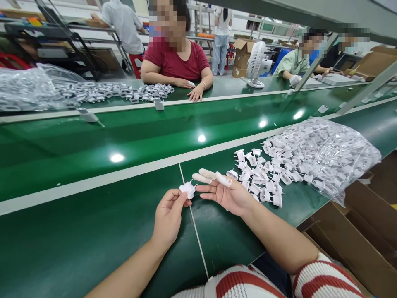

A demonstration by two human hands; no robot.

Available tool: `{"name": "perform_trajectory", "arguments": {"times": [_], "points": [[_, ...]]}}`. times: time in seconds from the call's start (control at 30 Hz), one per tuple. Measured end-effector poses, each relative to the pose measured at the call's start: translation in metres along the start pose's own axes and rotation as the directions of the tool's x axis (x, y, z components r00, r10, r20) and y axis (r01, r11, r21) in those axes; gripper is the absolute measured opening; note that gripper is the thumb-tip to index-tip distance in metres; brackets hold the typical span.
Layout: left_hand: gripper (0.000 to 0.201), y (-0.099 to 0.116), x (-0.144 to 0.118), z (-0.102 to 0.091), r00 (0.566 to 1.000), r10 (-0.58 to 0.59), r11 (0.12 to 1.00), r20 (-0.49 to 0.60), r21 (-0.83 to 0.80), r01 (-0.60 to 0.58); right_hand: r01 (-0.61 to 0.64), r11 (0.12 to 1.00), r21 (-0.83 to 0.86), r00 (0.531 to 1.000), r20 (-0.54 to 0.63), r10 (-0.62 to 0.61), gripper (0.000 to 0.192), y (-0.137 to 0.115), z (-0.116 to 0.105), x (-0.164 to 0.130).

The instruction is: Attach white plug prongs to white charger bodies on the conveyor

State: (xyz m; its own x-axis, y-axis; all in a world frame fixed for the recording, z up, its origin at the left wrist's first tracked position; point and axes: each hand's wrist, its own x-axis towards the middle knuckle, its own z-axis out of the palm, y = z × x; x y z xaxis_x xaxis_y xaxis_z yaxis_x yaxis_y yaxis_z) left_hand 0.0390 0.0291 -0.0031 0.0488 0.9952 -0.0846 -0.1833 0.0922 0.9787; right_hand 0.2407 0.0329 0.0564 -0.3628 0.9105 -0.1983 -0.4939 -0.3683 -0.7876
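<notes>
- Left hand (169,217) at 6 o'clock, low centre; fingertips pinched on a small white plug part (187,189), prongs pointing up and left; part raised just above the green bench top (93,231)
- Right hand (228,194) just at 3 o'clock of that part; palm up, fingers spread wide, gripping nothing; pale finger cots (204,176) on several fingertips; one more white piece lying on the fingers near the thumb
- Loose heap of white plug parts (263,178) at 2 o'clock of the right hand, touching the bench; spilling from a clear plastic bag (328,157) further toward 3 o'clock
- Cardboard box (369,236) at 4 o'clock, beside the bench edge
- Shiny green conveyor belt (139,136) at 12 o'clock; beyond it a seated person in a red shirt (176,58), hands resting by another spread of white parts (124,92)
- White desk fan (257,64) at 1 o'clock, far side
</notes>
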Motion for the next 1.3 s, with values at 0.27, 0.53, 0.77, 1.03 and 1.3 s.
{"name": "perform_trajectory", "arguments": {"times": [0.27, 0.53, 0.77, 1.03, 1.3], "points": [[0.026, 0.004, 0.000, 0.000, 0.985, -0.123, 0.987, -0.122, -0.118, 0.109, 0.008, 1.000, 0.002, 0.940, 0.342, -0.008, 0.060, -0.004, 0.007, -0.008], [0.028, 0.009, 0.002, 0.004, 0.979, -0.166, 0.979, -0.115, -0.135, 0.150, 0.310, 0.943, -0.121, 0.931, -0.165, -0.327, 0.046, 0.012, 0.006, -0.004], [0.027, 0.009, 0.000, 0.003, 0.986, -0.134, 0.987, -0.101, -0.102, 0.124, 0.317, 0.945, -0.082, 0.927, -0.185, -0.327, 0.043, 0.012, 0.007, -0.002], [0.038, 0.007, 0.000, 0.003, 0.995, -0.084, 0.996, -0.057, -0.007, 0.084, 0.266, 0.914, -0.307, 0.909, -0.237, -0.344, 0.045, 0.016, 0.002, 0.001], [0.042, 0.013, -0.003, 0.008, 0.999, -0.028, 0.998, 0.040, 0.061, 0.025, 0.266, 0.762, -0.590, 0.892, -0.148, -0.426, 0.025, 0.021, 0.002, 0.002]]}}
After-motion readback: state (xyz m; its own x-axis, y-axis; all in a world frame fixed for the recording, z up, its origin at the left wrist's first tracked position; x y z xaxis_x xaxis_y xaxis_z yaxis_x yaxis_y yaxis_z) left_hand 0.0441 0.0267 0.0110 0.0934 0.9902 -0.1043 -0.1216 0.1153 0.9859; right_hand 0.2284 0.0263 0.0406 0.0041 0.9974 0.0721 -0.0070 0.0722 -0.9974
